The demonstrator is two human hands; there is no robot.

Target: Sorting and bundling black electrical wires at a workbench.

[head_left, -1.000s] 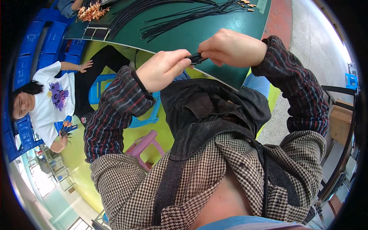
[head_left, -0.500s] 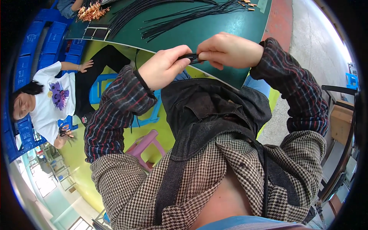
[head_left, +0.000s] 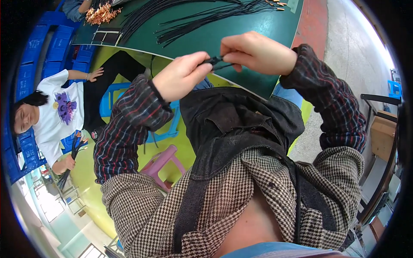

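Above the front edge of the green table, both my hands are closed on a short length of black cable (head_left: 214, 60). My left hand (head_left: 183, 74) pinches it between thumb and forefinger. My right hand (head_left: 254, 52) grips the other side with thumb and curled fingers, a small gap away. The cable looks looped or bundled between them; blur and my fingers hide its detail. Just beyond my hands, a bundle of thin black cables (head_left: 189, 28) with copper-coloured ends lies on the tabletop.
Thicker black cables (head_left: 150, 13) curve across the green table (head_left: 206, 36). A heap of copper-coloured ends (head_left: 102, 14) sits at the far left. On the left a co-worker (head_left: 56, 107) holds dark cables, near blue bins (head_left: 60, 41). Blue and pink stools (head_left: 161, 165) stand below.
My fingers have shifted slightly along the cable, and its strands between my hands now look bunched and twisted. The co-worker's hand with the cable bundle has moved, showing more of the bundle.
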